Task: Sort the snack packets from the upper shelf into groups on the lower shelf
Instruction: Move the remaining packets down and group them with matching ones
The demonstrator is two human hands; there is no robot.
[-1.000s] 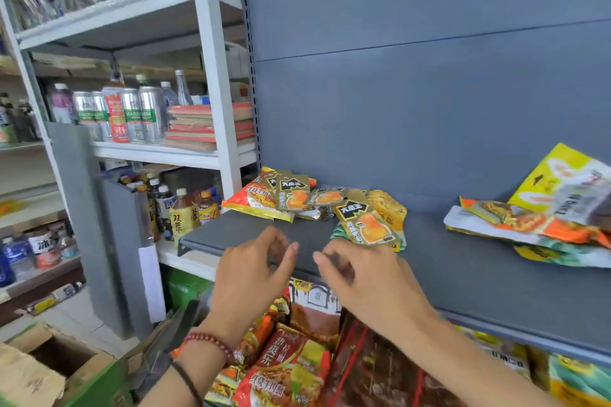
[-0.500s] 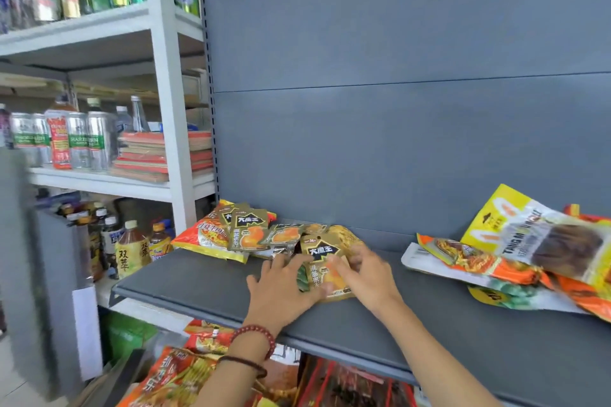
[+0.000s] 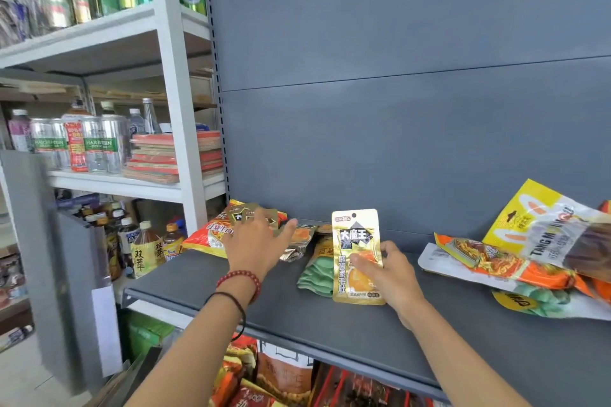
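Observation:
My right hand grips a gold snack packet with black characters and holds it upright above the grey upper shelf. My left hand, fingers spread, rests on the heap of small gold packets and the red-orange noodle packet at the shelf's back left. A green packet lies flat just left of my right hand. More packets are piled at the right end of the shelf. On the lower shelf, red and brown packets show below the front edge.
A white rack stands to the left with bottles, cans and stacked red booklets. Grey back panels close off the shelf behind. A grey upright panel stands at lower left.
My right hand has lifted one gold packet off the heap and stood it upright. My left hand slid left onto the packets at the back left.

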